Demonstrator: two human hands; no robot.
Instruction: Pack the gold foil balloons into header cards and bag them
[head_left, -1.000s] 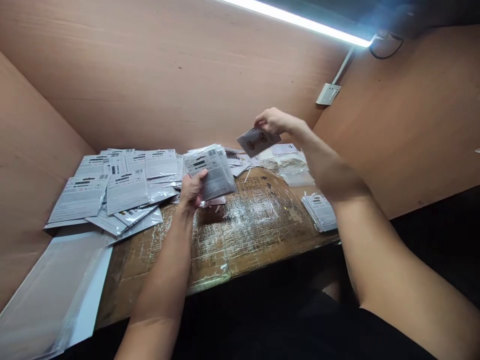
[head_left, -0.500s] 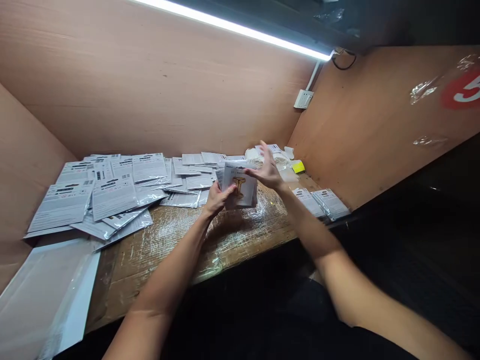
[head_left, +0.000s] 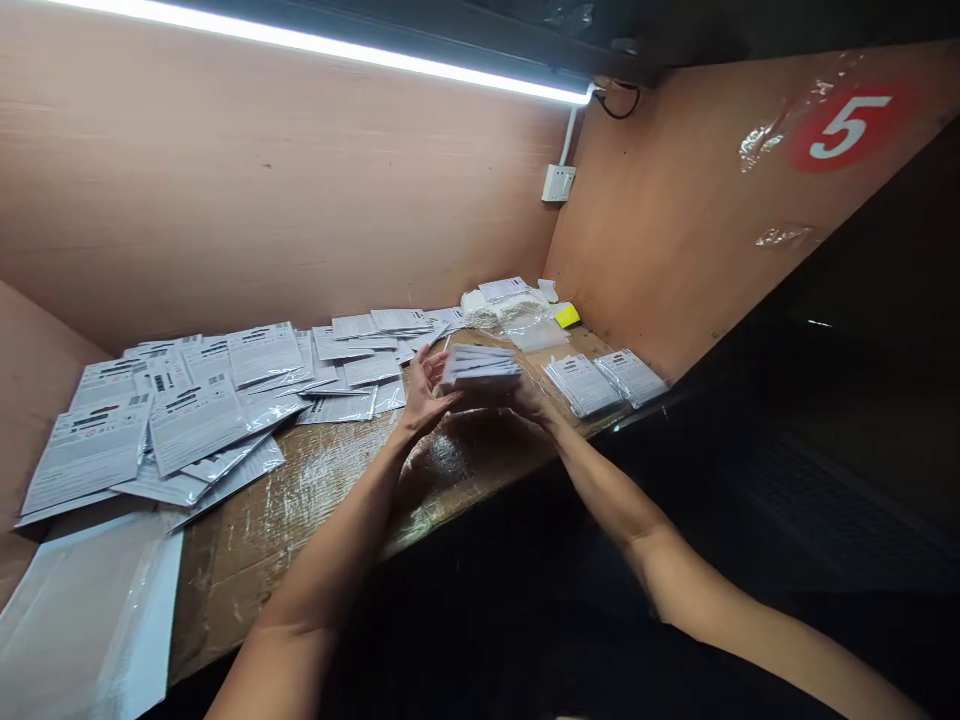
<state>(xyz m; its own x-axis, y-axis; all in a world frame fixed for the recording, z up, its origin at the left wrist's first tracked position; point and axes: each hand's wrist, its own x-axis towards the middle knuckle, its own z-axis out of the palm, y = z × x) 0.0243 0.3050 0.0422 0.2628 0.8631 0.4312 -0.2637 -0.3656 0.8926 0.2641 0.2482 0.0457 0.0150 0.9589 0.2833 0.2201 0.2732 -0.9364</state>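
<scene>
A stack of flat foil balloon packets (head_left: 481, 368) is held up over the front of the bench, its edges facing me and slightly blurred. At its left side, my left hand (head_left: 424, 395) grips it with the thumb low and the fingers raised behind. My right hand (head_left: 531, 400) holds the right end, and its fingers are mostly hidden by the stack. Left of my hands, many similar packets (head_left: 266, 355) lie in a loose, overlapping heap with printed white backs up.
Two neat packet piles (head_left: 581, 384) lie at the bench's right front. Behind them sit a clear plastic bag with white contents (head_left: 487, 312) and a yellow piece (head_left: 568, 316). A clear plastic sheet (head_left: 82, 600) covers the left front corner. Wooden walls (head_left: 315, 210) enclose the bench.
The stack has tipped from showing a gold balloon front to showing its edges. My right hand has come down from its raised, spread pose onto the stack's right side. The view has shifted right.
</scene>
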